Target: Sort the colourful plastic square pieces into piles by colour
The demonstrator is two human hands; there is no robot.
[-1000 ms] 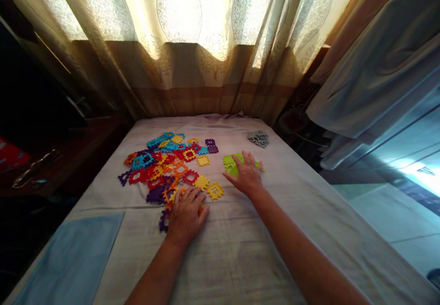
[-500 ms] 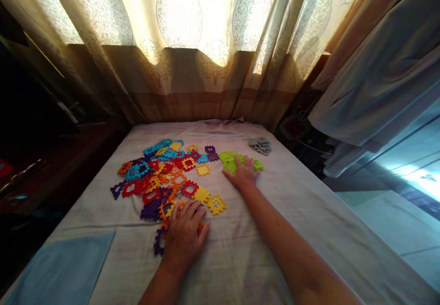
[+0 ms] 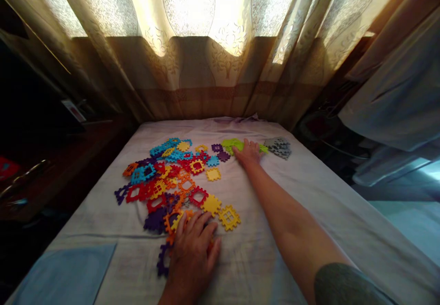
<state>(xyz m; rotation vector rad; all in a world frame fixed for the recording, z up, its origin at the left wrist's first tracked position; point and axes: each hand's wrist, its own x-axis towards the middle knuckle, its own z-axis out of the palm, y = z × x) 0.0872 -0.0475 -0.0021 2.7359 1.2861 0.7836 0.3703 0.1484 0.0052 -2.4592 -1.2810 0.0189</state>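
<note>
My right hand (image 3: 248, 153) lies with fingers spread on a group of lime-green notched plastic building tiles (image 3: 229, 144) at the far part of the cloth. Under my left hand (image 3: 195, 243) are orange and yellow tiles, partly hidden by its flat, outstretched fingers. A purple tile (image 3: 162, 260) sticks out beside that hand's left side. To its upper right lie a yellow window tile (image 3: 229, 217) and a solid yellow tile (image 3: 212, 204). A mixed spread of red tiles (image 3: 136, 192), blue tiles (image 3: 138, 175) and purple tiles (image 3: 155, 221) covers the left.
A pile of grey tiles (image 3: 279, 147) sits just right of the green ones. The pale sheet (image 3: 268, 259) covers the surface; a blue cloth (image 3: 65, 275) lies front left. Curtains (image 3: 206, 71) hang behind, and clothes (image 3: 388, 99) hang at right.
My right hand has pushed the green tiles farther away, up close to the grey pile. My left hand stays on the orange and yellow tiles. The camera view has shifted slightly.
</note>
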